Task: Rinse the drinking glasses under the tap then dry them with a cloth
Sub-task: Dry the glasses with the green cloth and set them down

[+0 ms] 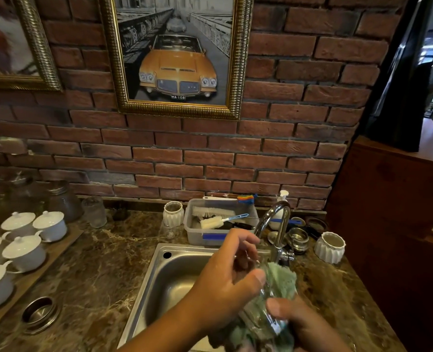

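Over the right side of the steel sink (159,280) I hold a clear drinking glass (266,306) tilted, with a pale green cloth (282,278) stuffed into it and bunched beneath it. My left hand (223,283) grips the glass near its rim, thumb across the side. My right hand (301,323) holds the glass's lower part together with the cloth. The curved chrome tap (277,224) stands just behind; no water shows at its spout.
A clear plastic tub (197,233) of brushes sits behind the sink. White ribbed pots (330,247) stand right and left of the tap. Lidded white cups (23,251) on a wooden tray fill the left counter, with glass jars (93,212) behind. A brick wall rises at the back.
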Available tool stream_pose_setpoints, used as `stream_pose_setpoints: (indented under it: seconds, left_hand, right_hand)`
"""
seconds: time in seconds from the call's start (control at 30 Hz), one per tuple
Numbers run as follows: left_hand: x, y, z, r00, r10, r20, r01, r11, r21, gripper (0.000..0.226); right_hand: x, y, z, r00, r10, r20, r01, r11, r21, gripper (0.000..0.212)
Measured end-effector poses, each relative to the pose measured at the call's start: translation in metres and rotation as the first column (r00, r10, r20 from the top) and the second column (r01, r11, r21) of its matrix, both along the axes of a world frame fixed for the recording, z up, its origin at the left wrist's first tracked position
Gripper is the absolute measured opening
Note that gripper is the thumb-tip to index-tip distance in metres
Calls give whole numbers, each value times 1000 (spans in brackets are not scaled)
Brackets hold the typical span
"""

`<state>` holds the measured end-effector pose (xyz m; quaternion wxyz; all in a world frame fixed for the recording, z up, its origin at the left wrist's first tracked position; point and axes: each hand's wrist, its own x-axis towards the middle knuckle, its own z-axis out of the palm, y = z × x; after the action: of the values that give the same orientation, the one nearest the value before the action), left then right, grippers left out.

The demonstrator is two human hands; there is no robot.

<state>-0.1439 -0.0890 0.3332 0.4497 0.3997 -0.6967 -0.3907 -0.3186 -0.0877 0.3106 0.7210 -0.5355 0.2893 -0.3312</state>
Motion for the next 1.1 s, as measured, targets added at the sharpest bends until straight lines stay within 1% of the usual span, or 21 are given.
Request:
stream_pose_setpoints:
  seconds: [0.1, 0.17, 0.2, 0.27, 0.33, 0.37, 0.43, 0.47, 0.5, 0.53, 0.6, 0.63, 0.7, 0.73, 0.77, 0.83, 0.87, 0.93, 1.0, 1.07, 1.1]
  left_hand:
    - [2, -4, -3, 997, -42, 58, 42, 999, 16, 42]
    - [5, -7, -6, 995, -44, 90, 39, 997, 60, 45]
    - [5, -9, -7, 994, -40, 102, 31, 996, 81, 46]
    - [1, -12, -7, 994, 11, 105, -23, 994, 111, 37]
    - [-7, -17, -7, 992, 100, 81, -111, 983, 148, 18]
    - [-11, -21, -7, 987, 138, 82, -151, 972, 179, 11]
    - [-15, -27, -6, 978, 173, 113, -196, 947, 253, 12]
    - [-15, -29, -6, 976, 172, 135, -204, 937, 282, 18]
    - [-14, -29, -6, 972, 176, 155, -216, 931, 295, 23]
    - [-14, -29, -7, 966, 193, 170, -236, 928, 289, 25]
    - [-13, -25, -10, 956, 258, 138, -286, 925, 250, 20]
    - [-13, -22, -11, 950, 295, 99, -310, 923, 226, 15]
    - [-11, -14, -9, 940, 339, 28, -339, 928, 156, 13]
    - [-10, -11, -7, 943, 333, 5, -331, 937, 113, 18]
    - [-9, -7, -4, 950, 312, -12, -310, 948, 72, 24]
    - [-8, -1, 2, 965, 258, -44, -258, 966, 12, 38]
    - [-7, 1, 3, 971, 232, -63, -234, 972, -18, 42]
    - [-6, 4, 6, 982, 167, -88, -175, 981, -85, 43]
    - [-4, 6, 8, 992, 89, -85, -101, 985, -139, 43]
    - [-3, 7, 11, 998, 15, -60, -25, 987, -160, 43]
    - [-4, 6, 12, 999, -8, -31, 3, 987, -161, 44]
  right_hand:
    - [0, 3, -10, 991, -11, 131, -3, 995, 100, 61]
    - [5, 2, -9, 990, -49, 135, 37, 995, 92, 57]
    - [6, 2, -9, 992, -89, 84, 84, 995, 62, 56]
    - [7, -1, -10, 974, -196, -117, 186, 978, -91, 58]
    - [11, -6, -11, 888, -344, -305, 234, 909, -345, 67]
    - [14, -8, -15, 813, -444, -377, 239, 844, -480, 73]
    - [21, -8, -20, 625, -626, -467, 178, 696, -696, 91]
    - [25, -7, -23, 559, -679, -476, 134, 641, -756, 98]
    - [28, -6, -26, 530, -708, -467, 109, 603, -791, 101]
    - [30, -6, -32, 522, -716, -463, 98, 590, -801, 103]
    - [31, -7, -37, 531, -713, -458, 108, 593, -798, 104]
    - [31, -6, -39, 551, -694, -464, 118, 616, -779, 98]
    - [32, -3, -28, 662, -549, -510, 123, 751, -649, 79]
    - [29, -5, -27, 726, -498, -474, 141, 782, -607, 78]
    - [24, -7, -22, 769, -478, -426, 149, 780, -608, 84]
    - [15, -6, -2, 833, -380, -403, 94, 815, -572, 96]
    - [13, -6, 9, 860, -330, -389, 70, 832, -551, 95]
    - [5, -5, 22, 929, -196, -313, 9, 859, -512, 81]
    - [-2, -2, 25, 982, -45, -181, -28, 924, -381, 71]
    - [-8, -2, 18, 997, 54, -47, -61, 982, -180, 77]
    - [-8, -1, 15, 998, 67, -7, -67, 988, -141, 80]
